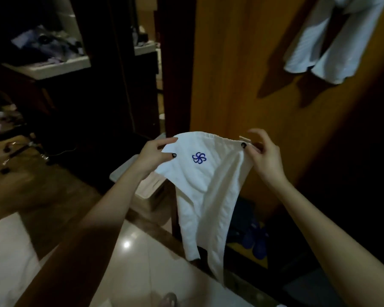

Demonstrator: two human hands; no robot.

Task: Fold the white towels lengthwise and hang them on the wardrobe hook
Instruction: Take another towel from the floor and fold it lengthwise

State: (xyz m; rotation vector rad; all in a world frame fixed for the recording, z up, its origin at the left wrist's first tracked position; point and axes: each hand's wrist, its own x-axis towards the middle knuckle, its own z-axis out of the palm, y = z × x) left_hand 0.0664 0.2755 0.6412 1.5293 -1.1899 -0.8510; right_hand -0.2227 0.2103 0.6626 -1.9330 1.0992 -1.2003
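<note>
While left hand (155, 155) and right hand (264, 158) fingers pinch opposite top corners, white towel (200, 196) hangs long axis downward; hung towels (333, 47) sit up-right, nearer right hand.

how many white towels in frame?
2. The held towel, blue logo, is pinched between the left hand and right hand at centre. The hanging towel is on the wardrobe panel, upper right; its two lobes may be separate towels.
</note>
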